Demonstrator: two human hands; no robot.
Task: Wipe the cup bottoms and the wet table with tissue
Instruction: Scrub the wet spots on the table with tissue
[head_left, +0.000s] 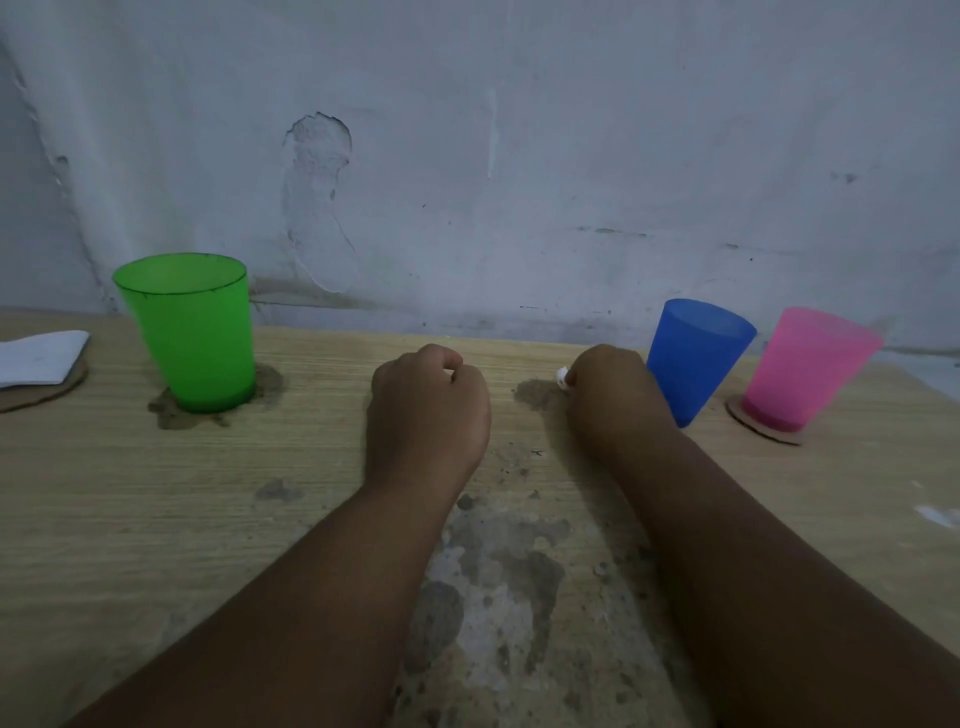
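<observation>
Nearest the camera, both forearms extend over the wood-grain worktop (130, 519), with a worn grey patch (493, 561) on the surface between them.

Left hand (428, 410): clenched into a fist, knuckles up, resting on the worktop; nothing is seen in it.

Right hand (613, 400): fingers curled round a small white tissue wad (562, 376), of which only an end shows at the thumb side. The wad sits at the edge of a dark wet spot (535, 394) on the worktop.

Further back, left: the green cup (189, 332) stands upright in a second wet patch (169, 415).

Further back, right: the blue cup (696, 358) stands just beside the right hand, its base partly hidden by the wrist. The pink cup (805, 369) stands on a cardboard coaster (769, 434).

Far left edge: a folded white tissue (41, 358) lies on a cardboard disc (36, 400).

A scuffed pale wall (519, 156) stands behind the worktop
</observation>
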